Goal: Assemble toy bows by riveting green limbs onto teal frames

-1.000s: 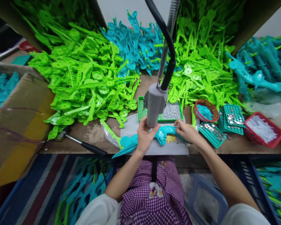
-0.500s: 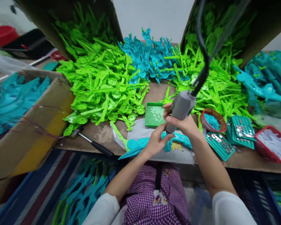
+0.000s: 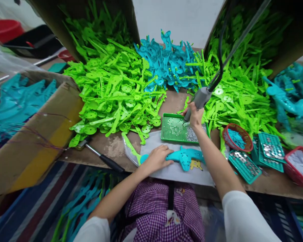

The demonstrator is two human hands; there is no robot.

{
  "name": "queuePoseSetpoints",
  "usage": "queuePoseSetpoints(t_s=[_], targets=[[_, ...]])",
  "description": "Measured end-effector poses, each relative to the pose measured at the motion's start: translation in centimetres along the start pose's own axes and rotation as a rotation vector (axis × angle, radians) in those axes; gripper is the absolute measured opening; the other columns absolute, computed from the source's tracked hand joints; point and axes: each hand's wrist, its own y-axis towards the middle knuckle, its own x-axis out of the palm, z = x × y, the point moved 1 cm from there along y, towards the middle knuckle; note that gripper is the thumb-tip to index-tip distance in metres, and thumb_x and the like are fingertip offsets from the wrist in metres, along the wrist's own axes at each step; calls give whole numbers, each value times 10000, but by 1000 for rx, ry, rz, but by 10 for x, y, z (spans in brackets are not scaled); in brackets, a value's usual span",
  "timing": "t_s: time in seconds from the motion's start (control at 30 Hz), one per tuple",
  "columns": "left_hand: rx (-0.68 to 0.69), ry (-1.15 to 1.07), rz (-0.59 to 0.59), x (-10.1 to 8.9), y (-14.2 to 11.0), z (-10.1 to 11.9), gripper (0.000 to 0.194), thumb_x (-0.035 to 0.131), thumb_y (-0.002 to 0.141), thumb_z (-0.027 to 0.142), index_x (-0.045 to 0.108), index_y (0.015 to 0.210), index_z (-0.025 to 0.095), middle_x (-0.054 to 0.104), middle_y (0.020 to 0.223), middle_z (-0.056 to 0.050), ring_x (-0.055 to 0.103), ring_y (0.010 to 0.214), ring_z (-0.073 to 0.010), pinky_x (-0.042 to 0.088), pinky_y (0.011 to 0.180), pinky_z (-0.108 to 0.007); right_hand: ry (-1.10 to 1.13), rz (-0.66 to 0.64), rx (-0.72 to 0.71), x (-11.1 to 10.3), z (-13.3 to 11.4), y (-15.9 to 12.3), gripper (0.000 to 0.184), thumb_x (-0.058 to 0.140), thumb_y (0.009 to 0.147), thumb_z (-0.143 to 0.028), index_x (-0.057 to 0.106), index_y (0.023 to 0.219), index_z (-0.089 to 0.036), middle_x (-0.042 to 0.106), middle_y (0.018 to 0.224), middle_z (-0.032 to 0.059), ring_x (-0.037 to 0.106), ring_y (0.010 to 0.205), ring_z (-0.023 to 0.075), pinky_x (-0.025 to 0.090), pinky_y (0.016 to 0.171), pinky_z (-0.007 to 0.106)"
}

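Observation:
My right hand [image 3: 195,116] is closed round a grey electric screwdriver [image 3: 201,98], its cable running up and away. The tool's tip hangs over a green perforated tray [image 3: 172,138] that holds many small silvery screws. Closer to me, a blue plastic part [image 3: 184,159] lies across a pale cloth [image 3: 156,174] with a yellow cartoon print. My left hand [image 3: 158,159] rests over the left stretch of this part, fingers laid along it and hiding some of it. Whether those fingers grip or only press it down is hard to see.
Heaps of green plastic parts [image 3: 108,90] and blue parts [image 3: 164,60] line the back. A hammer [image 3: 104,158] lies left, beside a cardboard box [image 3: 47,127]. On the right stand a red basket [image 3: 238,137] of blue pieces and teal trays [image 3: 244,166] of metal discs.
My right hand has lifted the screwdriver off the blue part and carried it forward over the green tray. My left hand has slid left along the part, away from the tool.

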Motion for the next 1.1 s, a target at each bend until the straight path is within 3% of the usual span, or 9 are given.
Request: queuePoseSetpoints(t_s=[0.37,0.53,0.7,0.8,0.9,1.0,1.1], targets=[[13,-92,34,6,-1,-8,423,707,783,335,619,1169,187,608,1017,-71,554,985,-241,483,881,-395,36,-30,-7,1,10,-1,436,551,723,-639,534,792,-209,490,459,-63,498,369,108,404,384,259],[17,-102,40,7,-1,-9,410,698,789,343,624,1166,202,607,1015,-71,553,989,-240,477,884,-395,-14,-43,-1,0,12,1,495,524,722,-693,531,851,-215,505,489,-51,536,405,126,432,402,264],[38,-96,38,7,-1,-12,419,712,778,354,620,1158,205,608,1025,-66,552,998,-237,474,886,-388,-76,-12,-65,-12,-7,0,601,393,712,-807,495,873,-237,492,550,-26,592,491,158,441,422,277],[27,-90,39,6,-1,-11,423,705,785,367,613,1162,197,606,1046,-69,552,1010,-241,476,882,-383,-46,43,-108,-24,-34,-21,598,356,726,-808,496,877,-248,499,588,-5,595,509,166,442,432,291],[27,-105,43,6,-1,-10,424,695,792,393,613,1156,191,607,1052,-74,552,1013,-244,474,875,-382,43,101,-89,-32,-57,-63,563,445,699,-789,512,847,-249,493,572,-6,556,466,161,420,405,297],[37,-114,51,6,-1,-10,408,696,788,411,626,1130,199,612,1017,-68,557,980,-239,472,850,-372,117,-69,33,-30,-63,-106,613,542,597,-813,549,802,-235,463,515,-28,505,406,148,398,373,294],[16,-118,62,6,-1,-9,412,702,782,419,630,1127,205,612,1028,-70,559,975,-237,469,841,-363,187,-186,94,-24,-55,-127,636,615,536,-793,582,809,-220,463,488,-39,480,382,137,389,364,286]])
